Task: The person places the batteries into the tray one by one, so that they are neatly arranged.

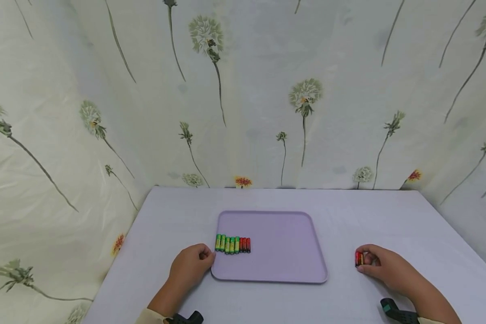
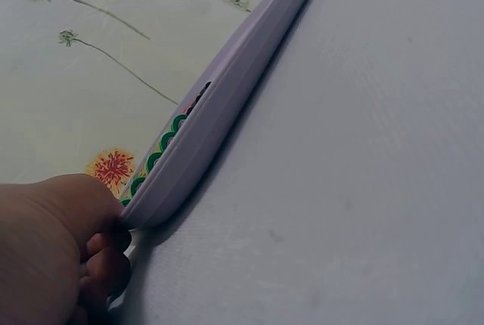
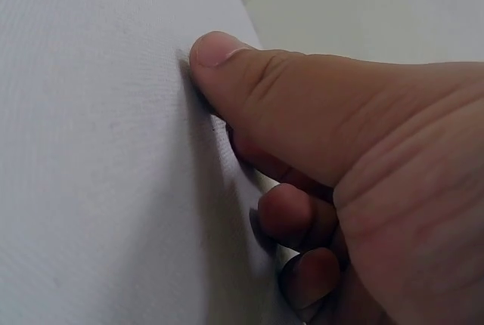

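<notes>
A shallow purple tray (image 1: 279, 247) lies on the table. At its left side stands a row of several green batteries (image 1: 227, 245), with three thinner red and black batteries (image 1: 245, 245) beside them on the right. My left hand (image 1: 191, 266) holds the tray's left edge between thumb and curled fingers, and the left wrist view shows the thumb (image 2: 91, 204) at the tray corner. To the right of the tray, my right hand (image 1: 390, 267) pinches what look like red and black batteries (image 1: 359, 258) at the tabletop. In the right wrist view the thumb (image 3: 257, 83) hides them.
A white cloth covers the table (image 1: 267, 303). Behind and to the left hangs a pale curtain (image 1: 251, 90) printed with dandelions. Black wrist devices show near the left wrist (image 1: 188, 317) and the right wrist (image 1: 398, 311).
</notes>
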Tool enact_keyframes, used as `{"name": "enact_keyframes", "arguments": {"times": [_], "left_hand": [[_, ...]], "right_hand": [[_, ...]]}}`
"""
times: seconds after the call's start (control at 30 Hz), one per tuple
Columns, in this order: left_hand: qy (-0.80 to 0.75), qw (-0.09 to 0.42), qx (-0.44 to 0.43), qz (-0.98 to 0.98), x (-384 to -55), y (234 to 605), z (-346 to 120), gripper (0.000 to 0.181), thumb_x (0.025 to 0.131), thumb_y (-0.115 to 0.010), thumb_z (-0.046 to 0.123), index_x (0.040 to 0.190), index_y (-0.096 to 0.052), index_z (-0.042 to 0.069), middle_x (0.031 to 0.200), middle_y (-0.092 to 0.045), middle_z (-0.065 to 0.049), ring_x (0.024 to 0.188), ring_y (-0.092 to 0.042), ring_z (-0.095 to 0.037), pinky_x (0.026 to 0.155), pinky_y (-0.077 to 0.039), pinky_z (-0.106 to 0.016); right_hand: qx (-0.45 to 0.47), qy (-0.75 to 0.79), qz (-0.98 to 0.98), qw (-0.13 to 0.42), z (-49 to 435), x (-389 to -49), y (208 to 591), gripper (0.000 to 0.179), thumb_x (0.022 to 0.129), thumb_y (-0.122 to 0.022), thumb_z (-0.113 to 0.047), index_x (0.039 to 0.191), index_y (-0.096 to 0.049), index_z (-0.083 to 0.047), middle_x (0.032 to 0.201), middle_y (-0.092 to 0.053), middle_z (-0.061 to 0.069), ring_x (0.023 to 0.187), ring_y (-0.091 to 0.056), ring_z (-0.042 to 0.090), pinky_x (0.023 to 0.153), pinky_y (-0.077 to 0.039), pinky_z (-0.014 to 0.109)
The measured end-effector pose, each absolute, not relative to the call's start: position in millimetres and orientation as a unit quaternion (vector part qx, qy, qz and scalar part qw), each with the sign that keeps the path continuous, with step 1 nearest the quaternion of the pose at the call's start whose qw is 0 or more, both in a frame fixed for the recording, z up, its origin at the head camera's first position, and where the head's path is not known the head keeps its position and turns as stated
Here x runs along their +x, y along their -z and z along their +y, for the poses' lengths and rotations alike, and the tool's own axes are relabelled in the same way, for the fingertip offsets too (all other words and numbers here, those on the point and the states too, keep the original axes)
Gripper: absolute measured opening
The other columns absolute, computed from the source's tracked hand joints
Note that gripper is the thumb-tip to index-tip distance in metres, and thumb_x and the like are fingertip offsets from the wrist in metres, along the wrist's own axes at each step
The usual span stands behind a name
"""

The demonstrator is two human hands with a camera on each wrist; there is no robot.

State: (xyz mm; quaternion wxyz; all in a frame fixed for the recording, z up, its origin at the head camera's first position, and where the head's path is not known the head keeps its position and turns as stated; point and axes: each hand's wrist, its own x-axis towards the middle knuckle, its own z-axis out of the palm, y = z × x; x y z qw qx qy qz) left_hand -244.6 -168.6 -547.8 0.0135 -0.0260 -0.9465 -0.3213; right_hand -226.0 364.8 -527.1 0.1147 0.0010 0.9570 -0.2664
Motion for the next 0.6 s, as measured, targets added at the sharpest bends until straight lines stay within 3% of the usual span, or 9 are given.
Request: {"name": "enact_keyframes", "arguments": {"times": [0.6], "left_hand": [[0.319, 0.011, -0.027, -0.947, -244.4, 546.9, -167.8, 0.025, 0.093, -0.074, 0.037, 0.075, -0.063, 0.025, 0.067, -0.055, 0.010, 0.064, -0.049, -0.011, 0.060, -0.037, -0.031]], "right_hand": [[-0.015, 0.301, 0.949, 0.091, 370.5, -219.4, 525.1, 0.054, 0.092, -0.080, -0.034, 0.132, -0.061, -0.004, 0.092, -0.059, 0.000, 0.076, -0.050, 0.009, 0.066, -0.041, 0.027]]}}
